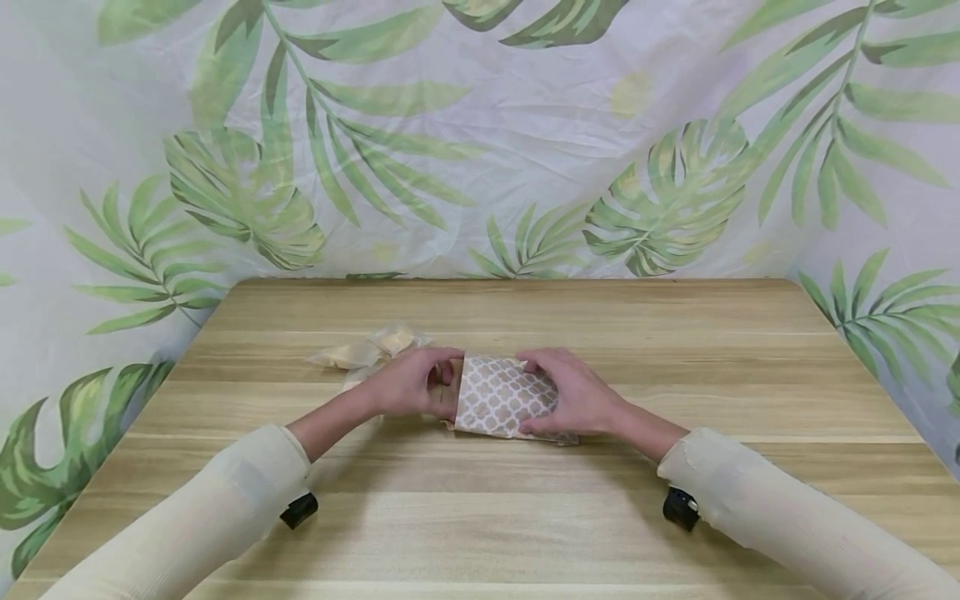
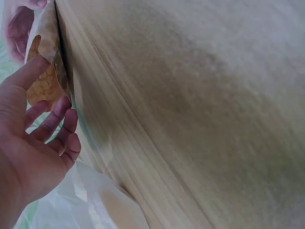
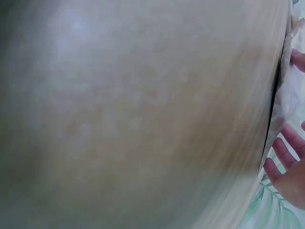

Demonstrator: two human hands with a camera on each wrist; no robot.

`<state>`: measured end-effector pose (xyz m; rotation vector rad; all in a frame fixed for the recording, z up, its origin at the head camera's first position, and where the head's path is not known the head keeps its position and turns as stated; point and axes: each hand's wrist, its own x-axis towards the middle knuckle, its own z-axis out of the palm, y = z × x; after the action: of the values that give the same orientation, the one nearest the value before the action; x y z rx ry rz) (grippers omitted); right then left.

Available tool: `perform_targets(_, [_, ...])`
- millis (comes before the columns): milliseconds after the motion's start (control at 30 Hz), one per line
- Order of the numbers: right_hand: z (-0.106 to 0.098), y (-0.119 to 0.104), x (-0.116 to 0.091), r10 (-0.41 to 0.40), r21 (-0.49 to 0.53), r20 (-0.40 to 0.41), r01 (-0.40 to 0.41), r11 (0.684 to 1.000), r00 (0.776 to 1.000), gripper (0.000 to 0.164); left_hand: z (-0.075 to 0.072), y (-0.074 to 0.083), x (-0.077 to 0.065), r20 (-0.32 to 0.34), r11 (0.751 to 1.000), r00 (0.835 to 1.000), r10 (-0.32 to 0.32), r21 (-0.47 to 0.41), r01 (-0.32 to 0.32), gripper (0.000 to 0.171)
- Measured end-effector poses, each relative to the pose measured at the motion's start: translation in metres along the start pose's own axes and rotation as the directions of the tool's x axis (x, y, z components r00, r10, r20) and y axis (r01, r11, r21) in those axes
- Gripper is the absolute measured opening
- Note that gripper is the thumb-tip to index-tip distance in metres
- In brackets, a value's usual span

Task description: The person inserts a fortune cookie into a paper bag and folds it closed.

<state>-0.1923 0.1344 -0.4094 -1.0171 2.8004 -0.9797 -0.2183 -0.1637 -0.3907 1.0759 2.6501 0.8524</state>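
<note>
A paper food bag (image 1: 495, 396) with a brown-and-white lattice print lies on the wooden table, its mouth facing left. From the right, my right hand (image 1: 573, 396) grips the bag, thumb on the near edge and fingers on the far edge. At the mouth my left hand (image 1: 405, 385) holds the end of a golden-brown bread-like piece (image 2: 45, 88), thumb and fingers on opposite sides. The left wrist view shows this piece partly inside the bag, its paper edge (image 2: 50, 40) lapping over it. How far it reaches inside is hidden.
Behind my left hand lie clear plastic packets (image 1: 348, 357) with pale yellow contents, partly hidden by that hand. The wooden table (image 1: 525, 525) extends back to a leaf-print cloth (image 1: 540, 125). Dark wrist devices (image 1: 681, 508) hang below both sleeves.
</note>
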Motion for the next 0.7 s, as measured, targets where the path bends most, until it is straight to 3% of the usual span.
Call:
perform_targets(100, [-0.0004,-0.0013,-0.0001,0.007,-0.006,0.007,-0.007,1.0,1.0,0.097,0.0006,0.0007,0.0002,-0.005,1.0,1.0,-0.02,0.001,0.02,0.07])
perform_targets(233, [-0.0014,-0.0014,0.0007,0.033,-0.032,0.035,-0.032,0.999,0.999,0.101,0.0016,0.0008,0.0005,-0.005,1.0,1.0,-0.02,-0.002,0.02,0.068])
perform_targets(433, [-0.0037,-0.0014,0.0014,0.056,-0.066,0.065,-0.052,0.996,0.996,0.108,0.0008,0.0016,-0.0012,0.008,0.999,0.999,-0.041,-0.036,0.041,0.081])
perform_targets(700, [-0.004,-0.0007,0.0026,0.062,-0.089,0.076,-0.055,0.995,0.995,0.108,0.0001,0.0017,-0.0027,0.015,0.996,1.0,-0.027,-0.087,0.028,0.082])
